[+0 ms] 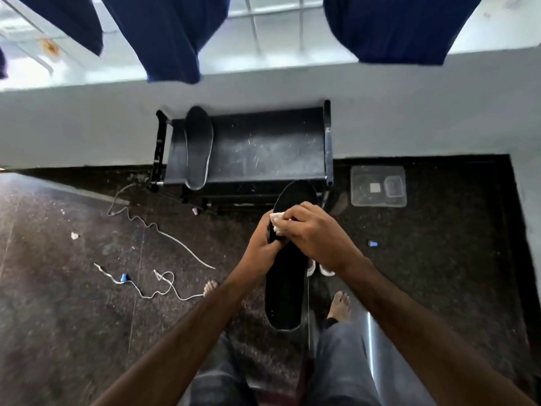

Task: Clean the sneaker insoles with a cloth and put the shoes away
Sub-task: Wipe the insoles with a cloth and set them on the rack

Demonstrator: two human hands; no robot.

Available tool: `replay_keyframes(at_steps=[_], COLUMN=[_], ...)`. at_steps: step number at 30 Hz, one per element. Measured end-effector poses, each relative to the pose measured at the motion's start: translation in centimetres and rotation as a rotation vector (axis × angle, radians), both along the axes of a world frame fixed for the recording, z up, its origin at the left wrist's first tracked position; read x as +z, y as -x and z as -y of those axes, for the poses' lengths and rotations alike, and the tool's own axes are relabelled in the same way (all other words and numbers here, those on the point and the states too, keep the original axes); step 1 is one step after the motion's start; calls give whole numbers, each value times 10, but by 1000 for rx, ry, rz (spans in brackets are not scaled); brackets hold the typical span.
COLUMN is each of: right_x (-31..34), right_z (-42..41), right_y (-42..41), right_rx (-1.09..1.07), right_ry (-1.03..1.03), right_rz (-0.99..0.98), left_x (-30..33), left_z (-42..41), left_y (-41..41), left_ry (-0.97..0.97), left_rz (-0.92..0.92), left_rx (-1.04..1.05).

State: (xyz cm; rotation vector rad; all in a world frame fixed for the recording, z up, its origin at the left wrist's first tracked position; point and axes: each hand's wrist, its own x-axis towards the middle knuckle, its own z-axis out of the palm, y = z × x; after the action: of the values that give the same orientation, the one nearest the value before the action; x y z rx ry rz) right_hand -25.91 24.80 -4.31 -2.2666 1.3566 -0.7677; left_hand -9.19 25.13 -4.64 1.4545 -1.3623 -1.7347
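- Two hands meet over one long black insole [285, 288], held lengthwise above the dark floor [73, 303], toe toward twelve o'clock, heel toward six.
- Left hand [260, 244] comes in from eight o'clock, fingers curled round the insole's left edge near the forefoot, gripping it firmly.
- Right hand [314, 232] comes in from four o'clock, fingers bunched tight on a small white cloth [276, 222], pressing it onto the insole's top face; only a scrap of cloth shows beyond the fingers.
- For a good wipe, I'd say: keep the left grip firm so the insole doesn't flex, and run the cloth in long strokes from twelve down to six, covering the heel end too.
- Refolding to a fresh patch of cloth would likely help; how dirty it is, I cannot tell.
- Second insole [199, 148] lies on top of the black shoe rack [263, 150] at eleven o'clock, against the wall.
- White sneaker toes [319, 268] peek out beneath the right wrist, mostly hidden.
- Loose laces [164, 238] trail across the floor at nine o'clock; a clear plastic box [379, 186] sits at two o'clock beside the rack.
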Motion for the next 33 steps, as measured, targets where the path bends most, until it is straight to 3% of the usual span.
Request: replay_keyframes(at_steps=[4, 10, 15, 19, 24, 29, 33], right_x=[-75, -168, -224, -272, -295, -321, -306], right_z=[11, 24, -8, -11, -49, -46, -63], right_y=[-48, -110, -153, -142, -163, -143, -164], right_rx=[40, -302, -58, -363, -89, -374, -99], right_ry=[-3, 33, -23, -63, -15, 2, 43], right_rz=[-67, -26, -47, 38, 15, 24, 16], left_x=[-64, -151, -212, -250, -287, -311, -318], left_z=[14, 10, -17, -38, -49, -53, -61], left_y=[-53, -121, -160, -171, -180, -180, -186], left_ry=[-48, -51, -69, -45, 8, 20, 45], left_rz=[-40, -48, -10, -8, 3, -75, -122], left_rx=[-30, -21, 7, -61, -84, -150, -115])
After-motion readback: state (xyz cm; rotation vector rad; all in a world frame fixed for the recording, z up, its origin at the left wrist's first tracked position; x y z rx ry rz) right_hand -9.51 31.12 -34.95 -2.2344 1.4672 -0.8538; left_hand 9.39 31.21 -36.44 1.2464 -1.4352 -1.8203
